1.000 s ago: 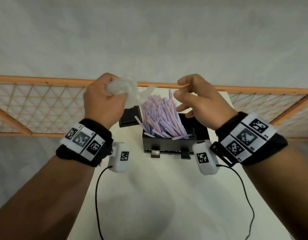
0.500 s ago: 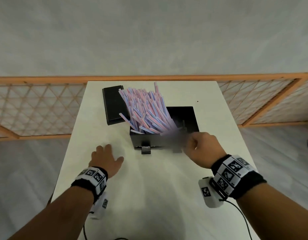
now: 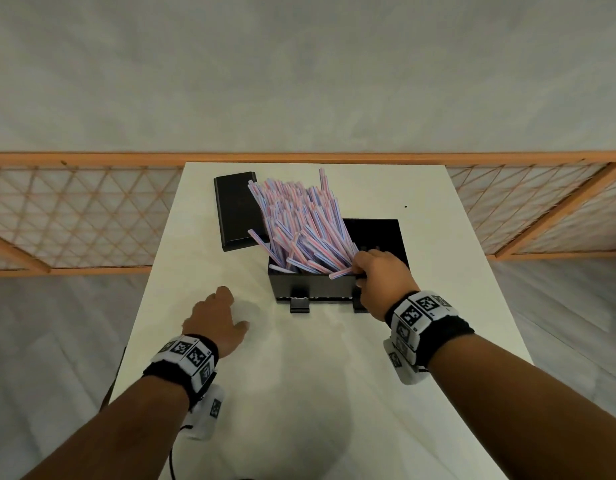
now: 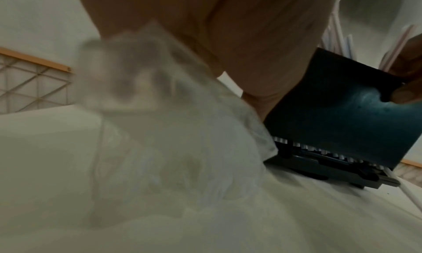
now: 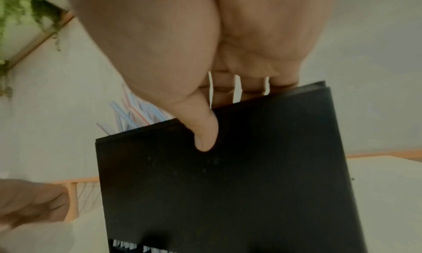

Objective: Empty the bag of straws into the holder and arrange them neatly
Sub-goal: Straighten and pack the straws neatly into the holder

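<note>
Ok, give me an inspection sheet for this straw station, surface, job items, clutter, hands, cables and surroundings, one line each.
Surface: white table, a small dark speck near its far right.
Job's things: black holder open on top; pink and blue straws standing in it, leaning far-left and fanned out, one lying across the near rim; crumpled clear bag on the table under the left hand.
Clutter: flat black lid lying far-left of the holder.
Grippers: left hand rests on the bag; right hand grips the holder's near right rim, thumb on the front wall.
Cables: black cable trailing from the left wrist camera.
Surroundings: orange lattice railing, grey floor.
</note>
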`<state>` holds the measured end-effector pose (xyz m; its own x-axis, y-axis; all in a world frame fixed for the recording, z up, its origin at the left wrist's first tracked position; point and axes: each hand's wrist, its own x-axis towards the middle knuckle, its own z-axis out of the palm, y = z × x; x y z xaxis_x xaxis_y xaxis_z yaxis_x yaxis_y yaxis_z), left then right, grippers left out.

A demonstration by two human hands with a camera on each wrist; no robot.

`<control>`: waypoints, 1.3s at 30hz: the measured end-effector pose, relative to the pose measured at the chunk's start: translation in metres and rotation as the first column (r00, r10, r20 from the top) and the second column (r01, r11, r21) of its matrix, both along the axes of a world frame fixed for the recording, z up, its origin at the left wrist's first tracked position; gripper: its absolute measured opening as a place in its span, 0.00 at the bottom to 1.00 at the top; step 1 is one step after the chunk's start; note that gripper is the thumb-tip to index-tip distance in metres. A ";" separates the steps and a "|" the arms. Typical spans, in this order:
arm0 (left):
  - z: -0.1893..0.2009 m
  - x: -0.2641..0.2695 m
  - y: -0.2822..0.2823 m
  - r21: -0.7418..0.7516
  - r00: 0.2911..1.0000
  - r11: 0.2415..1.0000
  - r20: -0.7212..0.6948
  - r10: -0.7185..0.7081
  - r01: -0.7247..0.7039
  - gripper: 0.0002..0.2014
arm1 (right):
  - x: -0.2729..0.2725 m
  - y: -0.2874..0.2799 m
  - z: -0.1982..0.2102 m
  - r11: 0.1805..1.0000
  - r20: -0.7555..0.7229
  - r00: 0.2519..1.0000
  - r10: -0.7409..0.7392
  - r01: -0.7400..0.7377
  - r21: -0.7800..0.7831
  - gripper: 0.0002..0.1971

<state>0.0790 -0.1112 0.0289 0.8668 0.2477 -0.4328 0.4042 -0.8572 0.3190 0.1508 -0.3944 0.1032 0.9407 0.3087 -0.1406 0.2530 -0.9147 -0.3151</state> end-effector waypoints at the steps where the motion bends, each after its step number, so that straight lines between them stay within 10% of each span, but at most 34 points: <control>1: -0.001 -0.002 0.002 -0.051 0.998 0.999 0.066 0.018 -0.014 0.16 | -0.001 -0.001 -0.001 0.999 -0.018 1.000 -0.002 0.003 0.033 0.09; 6: -0.009 -0.004 0.012 -0.156 0.939 0.987 0.333 0.080 -0.028 0.12 | -0.019 -0.008 -0.005 0.995 -0.043 0.999 -0.003 0.008 0.104 0.13; 14: -0.007 -0.002 0.009 0.031 0.992 0.999 0.126 0.023 -0.027 0.13 | -0.045 -0.018 -0.007 0.991 -0.054 0.998 0.017 -0.010 0.134 0.13; 17: 0.006 -0.002 0.006 -0.109 0.990 0.992 0.118 0.071 -0.058 0.13 | -0.046 -0.019 -0.002 0.986 -0.077 0.997 0.012 0.001 0.166 0.09; 23: 0.040 -0.001 0.003 -0.202 0.918 0.979 0.386 0.092 -0.013 0.26 | -0.023 -0.024 0.026 0.964 -0.250 0.960 -0.123 0.176 0.201 0.16; 26: 0.068 0.004 -0.009 -0.257 0.880 0.966 0.462 0.109 0.015 0.16 | -0.001 -0.022 0.029 0.978 -0.295 0.939 -0.175 0.201 0.062 0.22; 33: 0.095 -0.001 -0.054 -0.238 0.977 0.959 0.181 -0.112 0.154 0.14 | 0.023 -0.003 0.015 0.981 -0.437 0.892 -0.118 0.035 -0.193 0.21; 39: 0.099 -0.002 -0.064 -0.324 0.974 0.938 0.220 -0.053 0.124 0.22 | 0.022 0.002 0.002 0.978 -0.393 0.913 -0.108 0.027 -0.207 0.12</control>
